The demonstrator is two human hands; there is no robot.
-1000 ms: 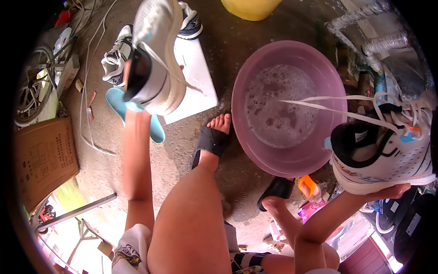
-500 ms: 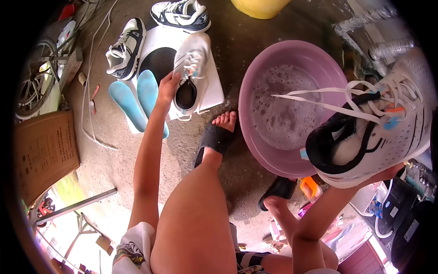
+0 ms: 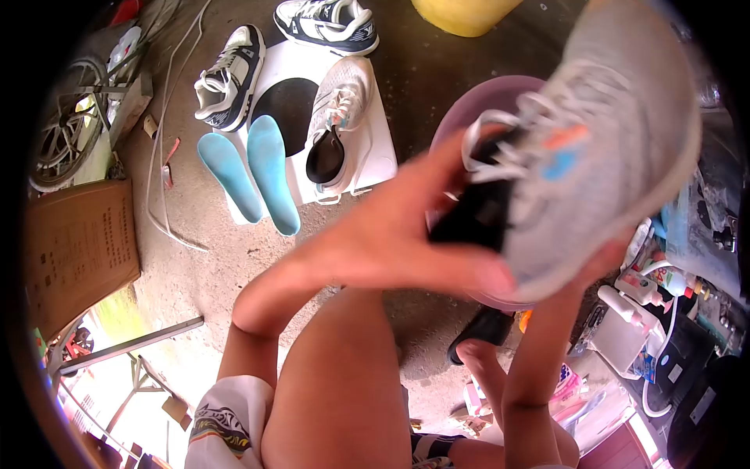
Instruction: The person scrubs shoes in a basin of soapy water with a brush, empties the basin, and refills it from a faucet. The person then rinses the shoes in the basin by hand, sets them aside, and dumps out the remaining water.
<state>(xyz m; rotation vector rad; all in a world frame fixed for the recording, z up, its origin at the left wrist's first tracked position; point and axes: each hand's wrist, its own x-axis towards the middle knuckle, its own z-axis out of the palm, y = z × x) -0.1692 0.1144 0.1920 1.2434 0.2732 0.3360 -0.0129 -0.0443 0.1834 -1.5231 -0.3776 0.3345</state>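
A white sneaker (image 3: 617,148) with loose laces and orange and blue patches is held up close to me on the right, slightly blurred. My left hand (image 3: 414,234) is closed around its heel end, the thumb on the near side and the fingers by the black collar. From below, my right hand (image 3: 605,262) supports the sole; most of its fingers are hidden behind the shoe. Beyond my left arm, another white sneaker (image 3: 344,109) rests on a white board (image 3: 375,160) with a dark round patch. Two blue insoles (image 3: 272,176) lie at the board's near edge.
Behind the held sneaker stands a pink basin (image 3: 476,105), mostly covered. Two black-and-white sneakers (image 3: 234,74) sit around the board. A yellow container (image 3: 465,14) is at the top. Left are a cable (image 3: 160,164) and cardboard box (image 3: 82,250); bottles (image 3: 629,309) stand right.
My left hand has let go of the sneaker on the board and moved right onto the heel of the raised one. That sneaker has turned and shifted left, covering much of the basin.
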